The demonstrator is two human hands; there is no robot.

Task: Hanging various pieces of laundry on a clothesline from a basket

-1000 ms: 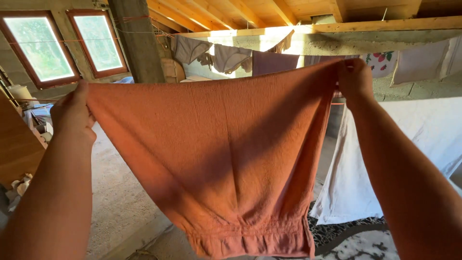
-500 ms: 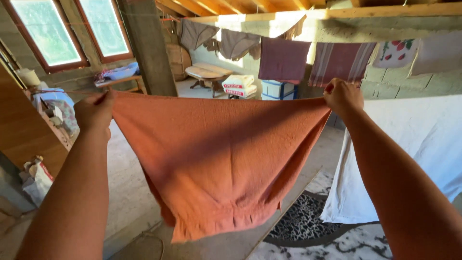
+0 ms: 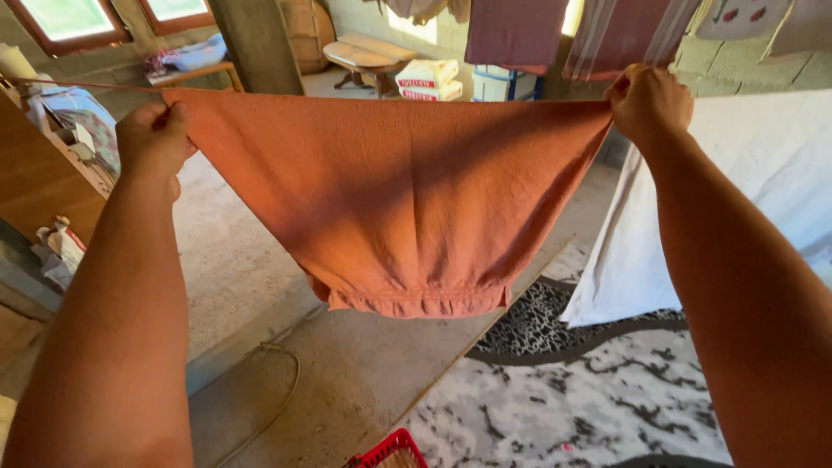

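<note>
An orange-brown towel (image 3: 399, 199) hangs stretched wide in front of me, its lower hem sagging in the middle. My left hand (image 3: 154, 143) grips its upper left corner. My right hand (image 3: 648, 102) grips its upper right corner. A thin clothesline (image 3: 78, 85) runs along the towel's top edge at the left. Both arms reach forward at about chest height.
A white sheet (image 3: 763, 199) hangs at the right. More laundry (image 3: 516, 30) hangs at the back. A patterned rug (image 3: 589, 390) lies on the concrete floor, with a red basket (image 3: 390, 451) at the bottom edge. A wooden post (image 3: 251, 43), table (image 3: 368, 54) and boxes (image 3: 431, 80) stand behind.
The view has tilted downward, so the roof beams have left the frame and more floor shows. My hands have lowered with the towel, still stretched between them.
</note>
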